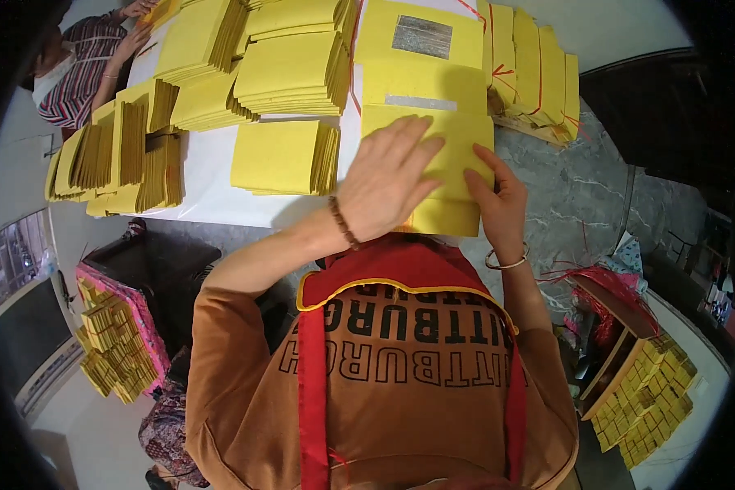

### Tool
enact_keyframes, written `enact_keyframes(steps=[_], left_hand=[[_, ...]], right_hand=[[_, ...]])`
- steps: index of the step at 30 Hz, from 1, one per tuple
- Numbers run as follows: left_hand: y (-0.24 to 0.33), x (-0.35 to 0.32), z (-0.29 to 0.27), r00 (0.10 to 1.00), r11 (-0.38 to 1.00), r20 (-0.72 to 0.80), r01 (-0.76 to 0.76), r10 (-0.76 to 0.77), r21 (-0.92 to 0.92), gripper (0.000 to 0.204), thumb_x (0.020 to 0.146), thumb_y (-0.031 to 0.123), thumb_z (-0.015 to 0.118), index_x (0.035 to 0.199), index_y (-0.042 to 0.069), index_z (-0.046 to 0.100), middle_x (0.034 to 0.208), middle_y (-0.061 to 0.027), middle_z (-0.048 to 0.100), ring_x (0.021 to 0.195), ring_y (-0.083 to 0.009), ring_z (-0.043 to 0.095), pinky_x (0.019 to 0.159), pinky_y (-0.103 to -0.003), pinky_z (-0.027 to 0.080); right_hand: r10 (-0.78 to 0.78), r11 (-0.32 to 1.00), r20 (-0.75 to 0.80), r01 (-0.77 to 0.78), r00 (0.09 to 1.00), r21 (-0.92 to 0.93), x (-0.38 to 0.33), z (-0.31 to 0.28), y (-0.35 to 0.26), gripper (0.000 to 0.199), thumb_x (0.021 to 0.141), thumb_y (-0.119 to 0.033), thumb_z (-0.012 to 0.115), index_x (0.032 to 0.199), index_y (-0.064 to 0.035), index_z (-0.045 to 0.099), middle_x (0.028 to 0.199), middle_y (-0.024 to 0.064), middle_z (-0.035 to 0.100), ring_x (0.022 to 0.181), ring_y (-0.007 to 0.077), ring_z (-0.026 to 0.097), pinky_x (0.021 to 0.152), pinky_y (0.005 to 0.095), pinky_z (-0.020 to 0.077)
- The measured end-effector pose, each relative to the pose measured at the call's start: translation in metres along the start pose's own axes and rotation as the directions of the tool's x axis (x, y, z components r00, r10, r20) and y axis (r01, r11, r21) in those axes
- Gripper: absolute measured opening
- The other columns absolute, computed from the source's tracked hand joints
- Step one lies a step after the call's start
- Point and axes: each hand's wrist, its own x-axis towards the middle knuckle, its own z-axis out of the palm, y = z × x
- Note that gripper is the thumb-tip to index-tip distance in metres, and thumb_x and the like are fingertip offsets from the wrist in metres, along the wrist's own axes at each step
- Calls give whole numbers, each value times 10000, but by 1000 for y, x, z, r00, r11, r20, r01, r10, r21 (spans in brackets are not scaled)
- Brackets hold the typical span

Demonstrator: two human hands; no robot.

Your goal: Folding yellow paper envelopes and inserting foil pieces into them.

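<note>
Orange shirt (400, 359) below paper-stacked white table (208, 175)

White table (212, 196) is basically buried under stacks of yellow paper sheets (282, 155), some fanned, some tied with red string.

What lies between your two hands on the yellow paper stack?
Head view: only bare yellow paper of the stack separates the left hand from the right hand; both rest on it.

Bright, even overhead light. Mild glare on the white surface (208, 175) at 10 o'clock. Soft shadow under the flat yellow paper stacks (284, 155). Centre sharp. Strong fisheye bending toward the rim; black vignette all round, heaviest at 3 and 9 o'clock.
</note>
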Motion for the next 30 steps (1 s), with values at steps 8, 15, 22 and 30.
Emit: enact_keyframes(steps=[8, 15, 22, 30], left_hand=[[-8, -13, 26, 979, 971, 200, -71, 25, 228, 531, 849, 329, 553, 1292, 66, 426, 1346, -192, 365, 1226, -368, 337, 987, -480, 272], [-11, -13, 29, 974, 960, 219, -107, 50, 260, 574, 836, 369, 562, 1300, 64, 419, 1357, -194, 351, 1231, -367, 330, 983, -486, 270], [-9, -10, 23, 965, 965, 240, -162, 111, 207, 633, 807, 418, 579, 1262, 2, 440, 1315, -216, 390, 1167, -354, 386, 957, -442, 319], [-6, -5, 21, 941, 858, 261, -311, 217, 409, 507, 708, 156, 608, 1164, -44, 516, 1106, -185, 584, 936, -274, 567, 785, -357, 476]], right_hand=[[-120, 920, -6, 109, 993, -376, -10, 0, -6, 336, 788, -149, 647, 1117, -88, 622, 1157, 97, 589, 1025, 157, 548, 866, 330, 410], [-439, 407, 371, 549, 818, -730, -44, -1, 16, 448, 833, -343, 576, 1229, -138, 534, 1362, 58, 427, 1286, 284, 350, 1016, 589, 179], [-407, 468, 345, 517, 846, -717, -42, -1, 16, 463, 839, -308, 568, 1260, -122, 509, 1408, 44, 377, 1332, 294, 270, 1027, 598, 159], [-382, 914, 45, 384, 923, -127, -34, -22, 7, 340, 936, -146, 426, 1227, -1, 524, 1322, 145, 473, 1265, 284, 395, 1047, 381, 282]])
